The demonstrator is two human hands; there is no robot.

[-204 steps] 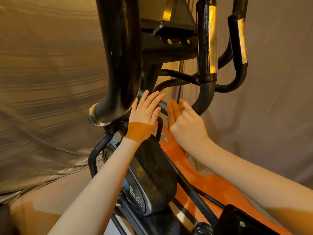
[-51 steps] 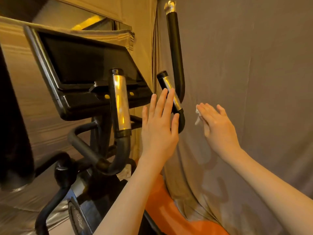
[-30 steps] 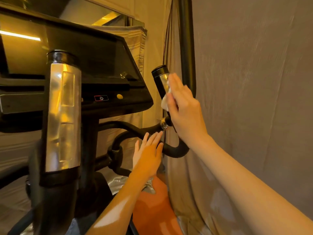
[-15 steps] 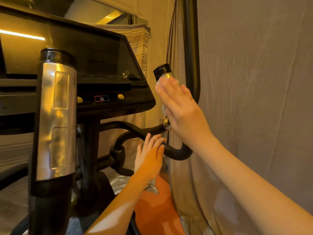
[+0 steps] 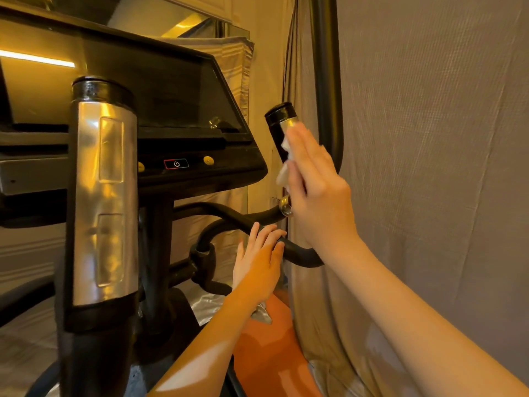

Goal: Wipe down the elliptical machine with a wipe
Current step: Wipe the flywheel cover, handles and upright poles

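Note:
The black elliptical machine fills the view, its console (image 5: pixel 171 110) at the left. My right hand (image 5: pixel 317 196) presses a white wipe (image 5: pixel 283 173) flat against the right pulse grip (image 5: pixel 279 116), fingers straight and pointing up; only the grip's black cap and a sliver of metal show above the fingertips. Lower down, my left hand (image 5: pixel 257 267) rests with straight fingers on the curved black handlebar (image 5: pixel 303 253) that leads to that grip.
The other pulse grip (image 5: pixel 103 196), silver and black, stands very close at the left. A tall black moving arm (image 5: pixel 326 67) rises behind the right grip. Grey cloth (image 5: pixel 429 167) hangs along the right. An orange cover (image 5: pixel 266 353) lies below.
My right hand came from beside the grey cloth onto the right pulse grip with the wipe and has rubbed along it. My left hand dropped to the curved handlebar and stays there.

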